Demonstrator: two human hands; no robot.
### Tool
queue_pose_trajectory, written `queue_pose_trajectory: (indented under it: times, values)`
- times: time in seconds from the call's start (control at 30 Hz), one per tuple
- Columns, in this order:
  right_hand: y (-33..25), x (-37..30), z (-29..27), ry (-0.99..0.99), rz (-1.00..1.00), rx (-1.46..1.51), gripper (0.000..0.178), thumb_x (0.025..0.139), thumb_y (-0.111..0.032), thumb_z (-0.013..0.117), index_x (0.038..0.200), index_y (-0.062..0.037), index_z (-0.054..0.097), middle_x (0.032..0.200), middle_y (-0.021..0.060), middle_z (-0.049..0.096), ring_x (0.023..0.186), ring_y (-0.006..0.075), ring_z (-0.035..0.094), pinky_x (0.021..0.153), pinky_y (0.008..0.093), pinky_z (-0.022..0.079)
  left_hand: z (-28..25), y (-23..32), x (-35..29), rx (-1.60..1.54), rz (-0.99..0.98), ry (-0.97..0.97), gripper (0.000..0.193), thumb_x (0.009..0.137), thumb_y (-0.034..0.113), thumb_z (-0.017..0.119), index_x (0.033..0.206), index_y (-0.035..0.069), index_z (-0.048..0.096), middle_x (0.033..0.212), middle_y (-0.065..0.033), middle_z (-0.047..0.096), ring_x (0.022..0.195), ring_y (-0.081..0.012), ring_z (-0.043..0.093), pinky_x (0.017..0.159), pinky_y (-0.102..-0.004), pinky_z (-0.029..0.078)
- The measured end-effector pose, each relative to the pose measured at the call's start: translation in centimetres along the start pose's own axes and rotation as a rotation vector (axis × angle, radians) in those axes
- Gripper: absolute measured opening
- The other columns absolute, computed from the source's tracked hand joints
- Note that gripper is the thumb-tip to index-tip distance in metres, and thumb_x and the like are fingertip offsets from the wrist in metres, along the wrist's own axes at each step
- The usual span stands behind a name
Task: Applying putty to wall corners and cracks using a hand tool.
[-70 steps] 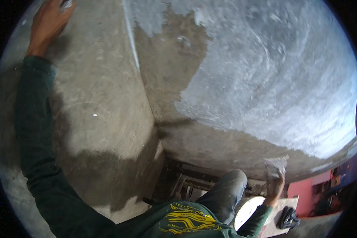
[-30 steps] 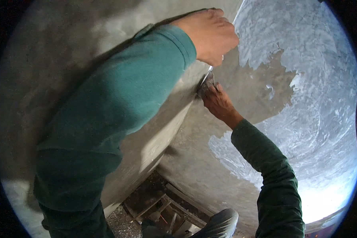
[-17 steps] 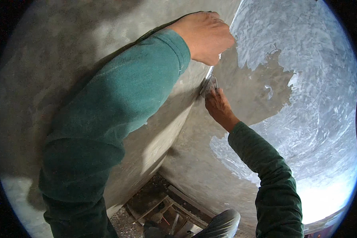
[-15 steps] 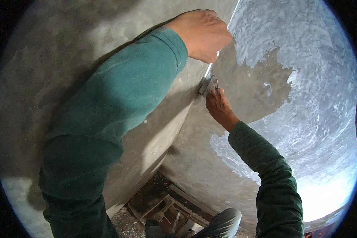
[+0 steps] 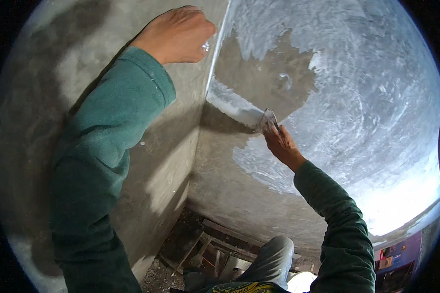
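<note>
My right hand (image 5: 281, 145) is closed round a small plastering trowel (image 5: 268, 118), its blade against the right-hand wall (image 5: 264, 173). From the corner to the blade runs a fresh band of white plaster (image 5: 234, 104). Up at the left wall (image 5: 117, 34), close to the corner, my left hand (image 5: 178, 36) is curled into a fist with its back towards me. A white bit shows by its fingers; whatever the fist holds is hidden. Above the band, a bare grey-brown patch (image 5: 259, 73) is bordered by whitish skim-coated wall (image 5: 366, 97).
A white strip (image 5: 217, 51) lines the upper corner between the walls. Below, a wooden frame (image 5: 220, 244) stands on debris-strewn ground (image 5: 161, 276), beside my bent knee (image 5: 276, 254). A rounded white object (image 5: 300, 282) sits at the lower edge. Bright light strikes the lower right wall.
My right hand has drawn the trowel from the corner rightward and slightly down across the wall, leaving a white plaster band. My view has shifted right; the left fist stays high near the corner.
</note>
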State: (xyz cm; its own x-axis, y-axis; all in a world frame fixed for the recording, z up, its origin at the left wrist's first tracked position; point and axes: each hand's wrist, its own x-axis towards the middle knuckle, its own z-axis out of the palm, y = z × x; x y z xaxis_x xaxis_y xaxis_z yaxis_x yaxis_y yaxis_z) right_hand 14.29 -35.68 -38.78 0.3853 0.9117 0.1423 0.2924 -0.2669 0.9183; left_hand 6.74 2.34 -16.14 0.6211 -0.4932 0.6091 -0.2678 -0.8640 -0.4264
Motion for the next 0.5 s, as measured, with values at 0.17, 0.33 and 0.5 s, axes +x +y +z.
queue_pose_trajectory:
  times: [0.17,0.33,0.5]
  values:
    - [-0.1,-6.8,-1.2,-0.153,0.081,0.044,0.036,0.083,-0.017,0.060,0.117,-0.0043,0.065,0.127,0.0095,0.056,0.120,0.0261,0.047,0.094,0.0402,0.038,-1.3,2.0,-3.5,-0.248,-0.165,0.307,0.035,0.080,0.011,0.067,0.114,0.002,0.066,0.119,-0.0166,0.063,0.116,-0.0326,0.056,0.102,-0.0397,0.045]
    - [-0.2,-9.0,-6.7,-0.041,0.717,0.487,0.038,0.082,-0.013,0.062,0.119,-0.0175,0.067,0.119,0.0055,0.065,0.107,0.0260,0.056,0.094,0.0459,0.037,-4.6,4.9,-14.2,-0.331,-0.280,0.610,0.033,0.077,0.008,0.066,0.110,0.005,0.068,0.114,-0.0181,0.066,0.114,-0.0347,0.059,0.097,-0.0424,0.048]
    - [-0.7,-2.5,-11.8,0.090,0.767,0.673,0.050,0.084,-0.003,0.054,0.130,-0.0201,0.061,0.123,0.0048,0.064,0.105,0.0269,0.057,0.087,0.0395,0.040,-3.2,5.6,-17.4,-0.283,-0.190,0.480,0.033,0.077,0.007,0.064,0.110,0.006,0.069,0.108,-0.0120,0.070,0.119,-0.0263,0.058,0.104,-0.0458,0.042]
